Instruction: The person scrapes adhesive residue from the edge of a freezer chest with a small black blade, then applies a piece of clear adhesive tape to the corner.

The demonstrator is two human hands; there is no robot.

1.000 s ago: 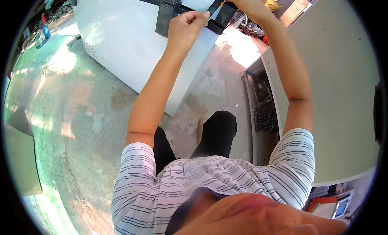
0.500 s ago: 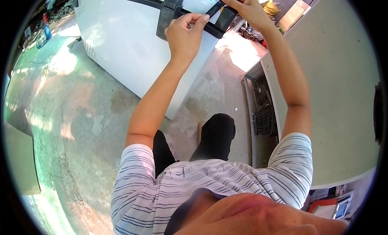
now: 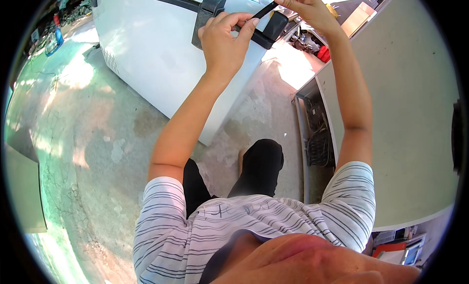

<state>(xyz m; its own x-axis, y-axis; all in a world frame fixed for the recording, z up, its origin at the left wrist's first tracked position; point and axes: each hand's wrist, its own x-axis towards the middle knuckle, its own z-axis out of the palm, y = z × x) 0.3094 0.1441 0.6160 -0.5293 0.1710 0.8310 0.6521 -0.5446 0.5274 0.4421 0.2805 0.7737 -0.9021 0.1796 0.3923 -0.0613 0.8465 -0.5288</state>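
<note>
My left hand [image 3: 223,47] has thumb and fingertips pinched on the near end of a narrow black strip [image 3: 265,10]. At its upper end my right hand [image 3: 307,12] grips the same strip between thumb and fingers. The strip runs diagonally over the corner of a white chest-freezer-like appliance [image 3: 141,54]. Beside my left fingers is a dark plastic bracket [image 3: 210,4], partly hidden by that hand. A second black block [image 3: 276,24] sits at the corner, just below the strip.
A large grey-green panel [image 3: 405,113] fills the right, with an open compartment [image 3: 317,132] of dark coiled or wire items along its side. Another pale panel [image 3: 22,196] is at far left. Assorted clutter [image 3: 303,42] lies beyond the corner, a blue object [image 3: 58,37] at upper left.
Both hands have shifted slightly right with the strip. My right hand has also come down a little from the top edge, and my left fingers are bent further over the strip.
</note>
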